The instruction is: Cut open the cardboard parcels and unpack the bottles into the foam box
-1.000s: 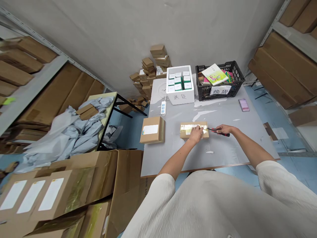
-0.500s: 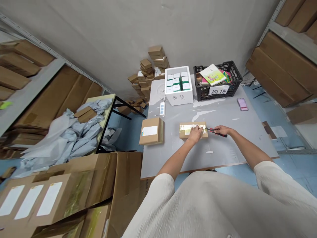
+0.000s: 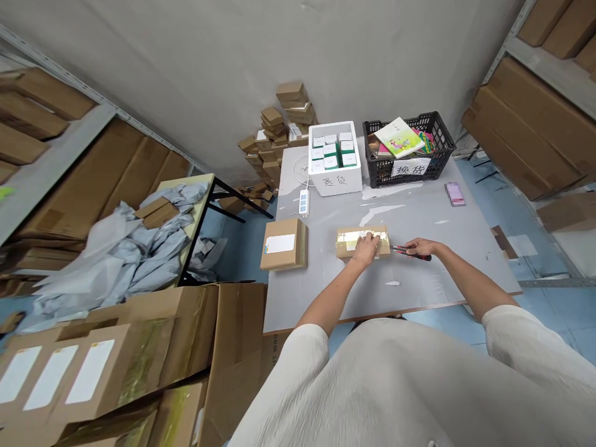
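A small taped cardboard box (image 3: 344, 246) lies on the grey table (image 3: 321, 298). My left hand (image 3: 365, 248) rests on top of this box with its fingers spread over the shiny tape and white label. Just right of the box, my right hand (image 3: 421, 247) is wrapped round a red and black cutting tool (image 3: 406, 250), whose tip points left at the box's right end. A larger cardboard box (image 3: 282, 244) with a white label sits at the table's left edge.
At the table's back stand a white foam box (image 3: 336, 183) of small cartons and a black crate (image 3: 433, 171) of booklets. A power strip (image 3: 304, 202) and a pink phone-like item (image 3: 455, 194) lie nearby. Stacked cartons (image 3: 153, 347) fill the lower left.
My right hand has moved slightly right with the tool, whose tip has drawn back from the top of the small box to its right end. My left hand stays on the box.
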`<action>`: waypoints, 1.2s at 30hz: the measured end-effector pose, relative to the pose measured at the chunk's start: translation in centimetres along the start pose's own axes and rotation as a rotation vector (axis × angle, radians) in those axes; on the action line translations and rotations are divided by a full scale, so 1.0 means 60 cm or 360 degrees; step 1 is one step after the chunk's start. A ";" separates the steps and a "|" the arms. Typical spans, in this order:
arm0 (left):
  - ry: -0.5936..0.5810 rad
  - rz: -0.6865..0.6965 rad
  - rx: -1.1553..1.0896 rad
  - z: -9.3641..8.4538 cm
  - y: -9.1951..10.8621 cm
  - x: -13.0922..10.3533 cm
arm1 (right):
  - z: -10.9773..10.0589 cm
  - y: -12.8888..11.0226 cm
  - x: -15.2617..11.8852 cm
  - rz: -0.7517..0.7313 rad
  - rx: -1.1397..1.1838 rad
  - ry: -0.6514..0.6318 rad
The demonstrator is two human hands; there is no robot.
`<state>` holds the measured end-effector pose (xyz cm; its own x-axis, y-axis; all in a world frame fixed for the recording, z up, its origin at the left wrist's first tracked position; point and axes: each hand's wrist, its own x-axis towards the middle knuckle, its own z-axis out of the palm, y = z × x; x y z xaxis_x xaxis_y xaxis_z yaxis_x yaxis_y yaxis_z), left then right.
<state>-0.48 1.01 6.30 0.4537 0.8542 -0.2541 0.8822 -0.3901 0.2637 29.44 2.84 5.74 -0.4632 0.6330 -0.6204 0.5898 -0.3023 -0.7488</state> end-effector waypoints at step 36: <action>0.0137 -0.0149 0.0080 0.014 -0.037 0.050 | 0.045 -0.041 -0.026 -0.0324 -0.1003 0.0679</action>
<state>-0.97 4.14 4.16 0.3584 0.9132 -0.1940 0.9264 -0.3221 0.1949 26.92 0.68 7.93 -0.3839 0.8898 -0.2466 0.8435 0.2294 -0.4856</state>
